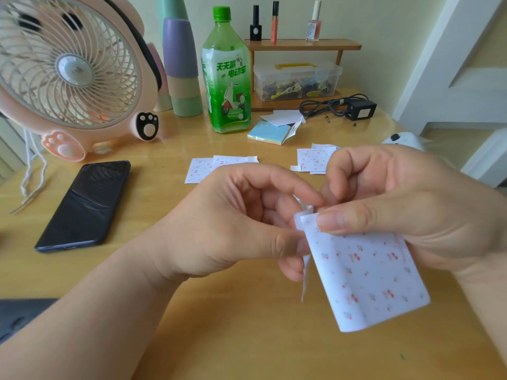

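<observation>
A white paper sheet with small red cherry prints hangs above the wooden table in front of me, partly folded along its left side. My left hand pinches its upper left corner between thumb and curled fingers. My right hand pinches the same top edge from the right, thumb lying on the paper. More sheets of the same printed paper lie flat on the table, one pile behind my left hand and another pile behind my right hand.
A black phone lies at the left. Behind it stands a pink fan. A green bottle, stacked cups, a sticky note pad, a black charger and a shelf with a clear box line the back.
</observation>
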{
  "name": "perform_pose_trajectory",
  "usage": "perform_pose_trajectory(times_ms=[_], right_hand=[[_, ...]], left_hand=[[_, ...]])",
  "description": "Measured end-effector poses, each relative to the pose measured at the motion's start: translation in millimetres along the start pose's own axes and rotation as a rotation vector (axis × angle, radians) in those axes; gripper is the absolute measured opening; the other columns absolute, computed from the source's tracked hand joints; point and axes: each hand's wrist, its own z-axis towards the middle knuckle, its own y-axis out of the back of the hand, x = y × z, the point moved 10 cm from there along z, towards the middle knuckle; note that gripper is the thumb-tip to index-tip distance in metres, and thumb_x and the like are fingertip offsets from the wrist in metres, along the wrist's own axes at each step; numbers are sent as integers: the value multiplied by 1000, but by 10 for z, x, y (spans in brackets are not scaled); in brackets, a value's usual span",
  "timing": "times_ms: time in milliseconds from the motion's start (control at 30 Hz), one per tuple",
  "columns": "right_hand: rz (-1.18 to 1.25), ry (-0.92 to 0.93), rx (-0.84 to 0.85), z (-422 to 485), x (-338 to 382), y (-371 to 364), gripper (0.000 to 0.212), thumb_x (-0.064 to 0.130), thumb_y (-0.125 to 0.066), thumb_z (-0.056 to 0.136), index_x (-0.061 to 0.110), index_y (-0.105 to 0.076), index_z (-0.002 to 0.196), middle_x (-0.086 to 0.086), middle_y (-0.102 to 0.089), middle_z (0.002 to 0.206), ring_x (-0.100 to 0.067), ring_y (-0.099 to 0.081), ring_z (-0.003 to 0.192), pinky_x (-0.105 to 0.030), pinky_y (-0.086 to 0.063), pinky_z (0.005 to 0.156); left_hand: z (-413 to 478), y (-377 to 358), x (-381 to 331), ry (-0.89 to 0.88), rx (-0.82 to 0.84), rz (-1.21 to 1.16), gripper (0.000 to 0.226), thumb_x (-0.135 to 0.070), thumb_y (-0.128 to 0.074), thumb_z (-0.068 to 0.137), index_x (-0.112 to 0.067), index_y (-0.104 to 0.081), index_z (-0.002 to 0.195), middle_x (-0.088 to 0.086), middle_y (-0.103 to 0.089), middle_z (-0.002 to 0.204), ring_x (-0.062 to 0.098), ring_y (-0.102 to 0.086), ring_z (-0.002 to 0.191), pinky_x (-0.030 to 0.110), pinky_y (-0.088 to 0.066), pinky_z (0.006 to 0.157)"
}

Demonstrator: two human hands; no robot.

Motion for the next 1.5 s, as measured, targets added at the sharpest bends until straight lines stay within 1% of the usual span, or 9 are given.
perform_pose_trajectory(times_ms=[267, 533, 633, 800, 867, 1000, 1100, 1233, 1500], right_hand=[[79, -25, -46, 15, -4, -44, 43, -8, -79, 43, 18, -51, 62, -10, -59, 55, -18, -55, 46, -28, -52, 50], [149, -65, 0, 34, -90, -70, 54, -18, -79, 49, 15, -45, 73, -9, -58, 53, -19, -55, 45, -28, -51, 50], [208, -58, 22, 38, -76, -96, 44, -11, -78, 55, 16, -48, 71, -11, -60, 56, -18, -56, 45, -27, -52, 49], [168, -30, -5, 33, -51, -84, 49, -13, -76, 47, 14, -42, 72, -10, -60, 54, -16, -55, 44, -26, -51, 48], [195, -24, 23, 42, -52, -101, 49, -19, -76, 53, 15, -46, 72, -10, -62, 56, -17, -57, 46, -26, -52, 50], [197, -28, 49, 45, -80, -73, 39, -9, -77, 61, 16, -50, 72, -10, -62, 59, -19, -58, 50, -27, -52, 53], [177, -27, 41, 37, -68, -86, 47, -18, -79, 60, 15, -48, 72, -11, -61, 58, -19, -58, 49, -26, -52, 52], [265, -18, 65, 25, -22, -162, 37, -14, -69, 61, 12, -46, 73, -14, -58, 56, -20, -59, 46, -27, -53, 49], [165, -39, 10, 38, -68, -89, 39, -9, -73, 60, 14, -45, 73, -12, -60, 58, -18, -57, 47, -24, -51, 50]], left_hand=[[-18, -57, 25, 67, 71, -109, 36, 4, -81, 67, -1, -76, 102, 14, -75, 81, 26, -76, 68, 37, -63, 61], [-39, -72, 30, 101, 71, -67, 35, -1, -81, 65, -8, -79, 99, 13, -77, 82, 26, -76, 68, 37, -63, 61], [-38, -56, 28, 100, 58, -57, 34, 0, -80, 64, -7, -80, 97, 14, -77, 83, 27, -76, 68, 37, -62, 60], [-35, -52, 18, 86, 32, -74, 33, 3, -78, 62, -6, -80, 94, 14, -76, 79, 26, -76, 68, 35, -62, 58], [-30, -57, 14, 85, 33, -70, 34, 5, -79, 62, -6, -80, 94, 13, -76, 79, 25, -76, 68, 35, -62, 58], [-27, -55, 14, 83, 45, -47, 39, 17, -74, 66, -6, -80, 96, 13, -77, 80, 26, -76, 68, 36, -62, 59], [-32, -38, 22, 92, 37, -18, 41, 16, -77, 63, -8, -80, 96, 15, -76, 81, 29, -75, 68, 38, -62, 60], [-31, -48, 36, 105, 43, -39, 38, 4, -82, 61, -8, -80, 97, 15, -76, 78, 29, -75, 65, 38, -62, 61], [-37, -71, 42, 102, 76, -68, 36, -2, -82, 62, -10, -81, 97, 13, -77, 80, 27, -76, 68, 36, -63, 62]])
